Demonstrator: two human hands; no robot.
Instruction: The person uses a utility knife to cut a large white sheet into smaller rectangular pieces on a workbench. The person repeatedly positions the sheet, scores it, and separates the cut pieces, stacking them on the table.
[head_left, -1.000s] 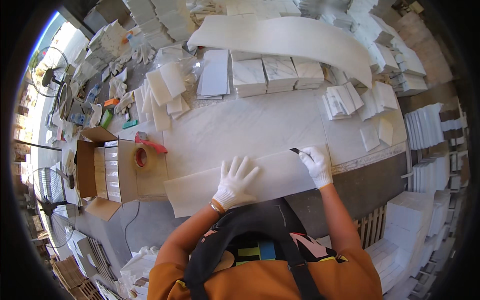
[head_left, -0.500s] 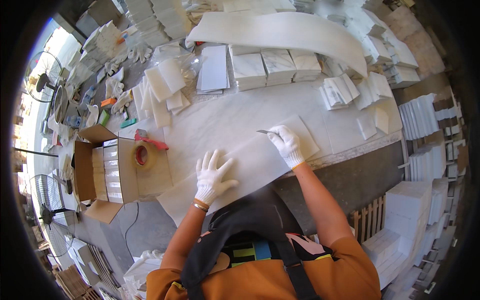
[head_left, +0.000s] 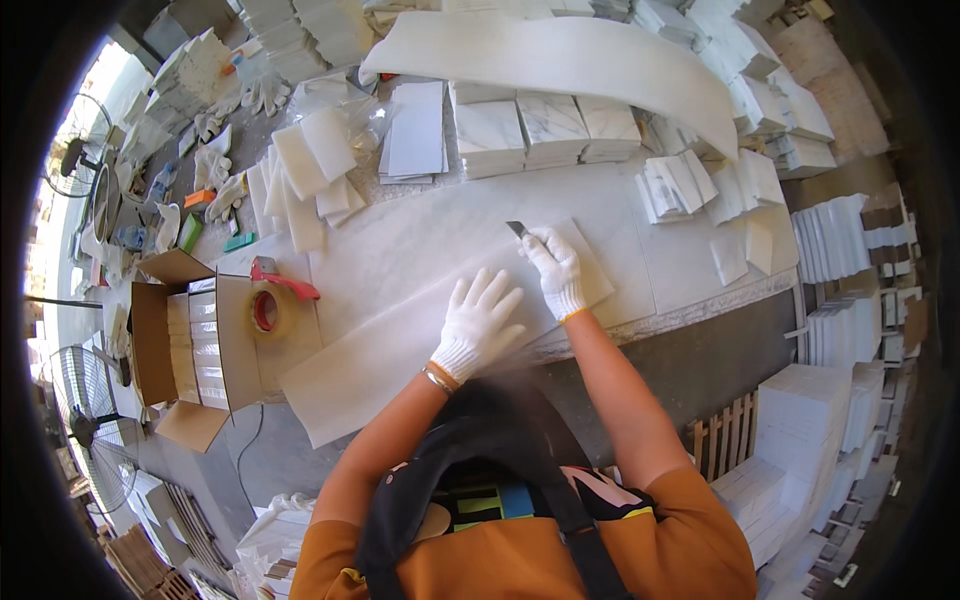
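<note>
Our left hand (head_left: 480, 322) lies open, fingers spread, on a long white sheet (head_left: 375, 365) that runs beneath it. Just right of it, we curl our right hand (head_left: 552, 265) around a knife (head_left: 516, 228). Left of both hands we have a tape dispenser (head_left: 287, 281) and an open box (head_left: 236, 345); beyond them, stacked tiles (head_left: 553, 126) on the bench (head_left: 400, 235).

Left hand (head_left: 478, 325) moved along white sheet (head_left: 365, 370), nearer right hand (head_left: 553, 268)
</note>
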